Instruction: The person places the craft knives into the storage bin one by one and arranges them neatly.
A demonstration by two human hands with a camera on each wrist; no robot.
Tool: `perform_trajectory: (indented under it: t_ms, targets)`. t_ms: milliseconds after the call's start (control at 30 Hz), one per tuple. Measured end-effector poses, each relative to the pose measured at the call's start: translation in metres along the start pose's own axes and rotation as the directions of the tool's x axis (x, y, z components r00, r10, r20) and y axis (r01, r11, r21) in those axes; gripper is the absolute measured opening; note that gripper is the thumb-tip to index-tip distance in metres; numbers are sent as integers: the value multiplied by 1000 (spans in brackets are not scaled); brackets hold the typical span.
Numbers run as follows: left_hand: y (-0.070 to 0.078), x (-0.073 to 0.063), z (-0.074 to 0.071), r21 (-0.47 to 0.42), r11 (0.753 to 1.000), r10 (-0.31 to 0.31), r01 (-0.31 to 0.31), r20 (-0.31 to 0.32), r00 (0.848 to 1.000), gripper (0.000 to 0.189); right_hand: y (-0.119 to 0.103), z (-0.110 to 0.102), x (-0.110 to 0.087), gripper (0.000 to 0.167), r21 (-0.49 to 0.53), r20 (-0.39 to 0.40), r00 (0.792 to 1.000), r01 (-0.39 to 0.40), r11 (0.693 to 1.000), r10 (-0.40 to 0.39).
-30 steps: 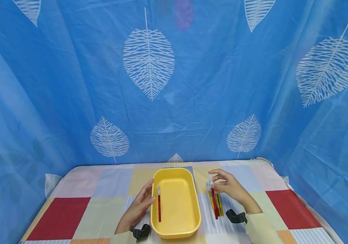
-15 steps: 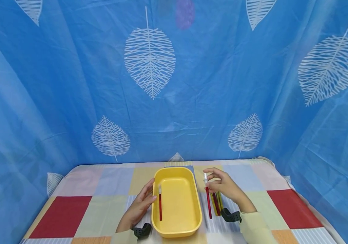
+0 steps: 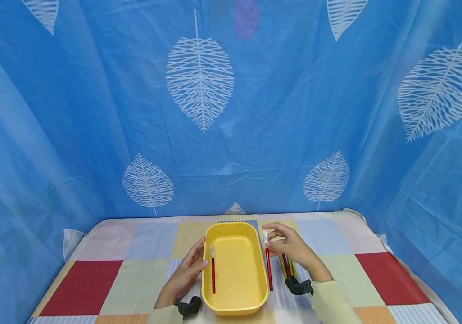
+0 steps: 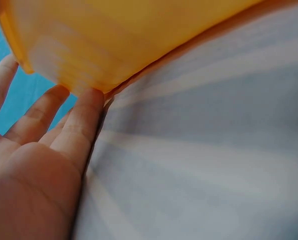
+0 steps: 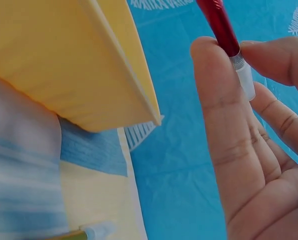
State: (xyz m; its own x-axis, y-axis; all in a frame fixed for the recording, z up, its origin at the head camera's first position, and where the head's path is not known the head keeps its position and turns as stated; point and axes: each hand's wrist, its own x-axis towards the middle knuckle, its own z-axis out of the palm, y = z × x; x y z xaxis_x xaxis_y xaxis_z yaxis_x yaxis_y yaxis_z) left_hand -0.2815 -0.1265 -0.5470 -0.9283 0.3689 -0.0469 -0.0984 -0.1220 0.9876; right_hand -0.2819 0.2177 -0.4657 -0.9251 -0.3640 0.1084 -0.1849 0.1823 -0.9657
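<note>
A red craft knife with a knurled silver collar and a clear cap is pinched near its cap by my right hand, just right of a yellow tray. In the right wrist view, the fingers grip the craft knife around the collar, beside the tray's outer wall. A second red craft knife lies lengthwise inside the tray near its left wall. My left hand rests against the tray's left side. Seen from the left wrist, its loosely extended fingers touch the tray's outer wall.
Several yellow and dark red knives lie in a bunch right of the tray, partly hidden by the right hand and wrist. A checked patchwork cloth covers the table. A blue curtain with white leaves hangs behind and at both sides.
My right hand has lifted a red craft knife off the bunch and carried it left, to the tray's right edge. The left hand has stayed at the tray's left side.
</note>
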Motion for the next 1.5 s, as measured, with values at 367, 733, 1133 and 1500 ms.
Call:
perform_trajectory:
  t_ms: [367,733,1133,1500]
  targets:
    - [-1,0,-1,-8,1000,2,-2,-5,1000,83,-3,9,9,53,0,18,1000,-14,1000,14]
    - [-1,0,-3,6,999,34,-34,28,999,82,-4,20,17,55,48,46,999,-14,999,12]
    - [1,-1,-2,7,999,33,-33,17,999,79,-5,35,29,55,45,77,997,-24,999,20]
    - [0,0,-3,12,999,34,-34,20,999,81,-7,48,38,56,44,82,996,-43,998,39]
